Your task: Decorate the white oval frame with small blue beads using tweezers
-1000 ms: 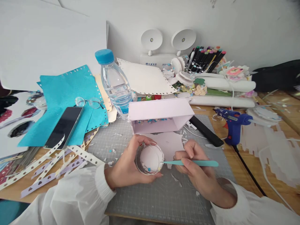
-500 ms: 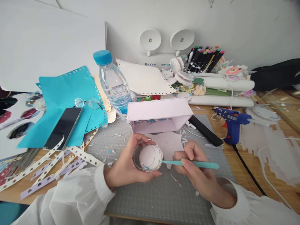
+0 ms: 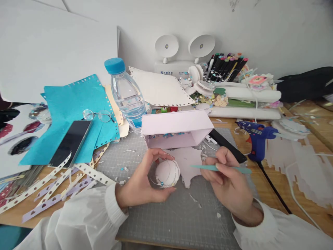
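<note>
My left hand [image 3: 142, 182] is closed around the edge of a round white paper piece [image 3: 166, 173], with a thin wire loop and small blue bits along its rim. Between the fingers of my right hand [image 3: 226, 177] lies a pair of teal tweezers [image 3: 238, 169], its tip pointing left and apart from the round piece. Under and between the hands, a cut white paper scrap [image 3: 187, 166] rests on the grey cutting mat [image 3: 179, 215]. Just beyond stands an open lilac paper box [image 3: 177, 121] with small coloured pieces inside.
A water bottle [image 3: 127, 93] stands left of the box. A phone [image 3: 70, 142] and glasses [image 3: 100, 115] lie on blue paper [image 3: 70, 100]. Punched paper strips [image 3: 57, 198] spread at left. A blue glue gun [image 3: 257, 137] with its cord is at right; markers [image 3: 229, 66] stand behind.
My right hand has drawn the tweezers to the right and slightly up, away from the round piece's rim. My left hand keeps its hold, with the piece tilted slightly.
</note>
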The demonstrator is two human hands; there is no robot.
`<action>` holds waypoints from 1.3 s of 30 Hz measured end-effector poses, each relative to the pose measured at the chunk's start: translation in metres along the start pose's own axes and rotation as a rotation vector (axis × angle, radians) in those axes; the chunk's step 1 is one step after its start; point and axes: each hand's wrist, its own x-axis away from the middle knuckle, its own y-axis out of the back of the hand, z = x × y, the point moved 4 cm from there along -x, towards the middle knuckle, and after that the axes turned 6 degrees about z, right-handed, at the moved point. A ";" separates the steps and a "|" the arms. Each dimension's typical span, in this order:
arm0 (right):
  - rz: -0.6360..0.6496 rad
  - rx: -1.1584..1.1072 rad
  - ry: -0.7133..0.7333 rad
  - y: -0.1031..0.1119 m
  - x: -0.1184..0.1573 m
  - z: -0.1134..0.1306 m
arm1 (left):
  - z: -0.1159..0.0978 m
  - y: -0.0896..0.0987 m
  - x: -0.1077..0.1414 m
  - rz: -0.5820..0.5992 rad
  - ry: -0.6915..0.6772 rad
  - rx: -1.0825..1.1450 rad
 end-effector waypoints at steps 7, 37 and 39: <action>-0.087 0.100 0.090 0.004 -0.006 0.008 | 0.006 -0.005 0.001 0.145 0.080 -0.326; 0.426 0.313 -0.144 -0.011 0.012 -0.015 | -0.011 0.011 0.001 -0.102 -0.129 0.187; 0.415 0.324 -0.147 -0.011 0.012 -0.016 | -0.010 0.011 0.001 -0.104 -0.109 0.221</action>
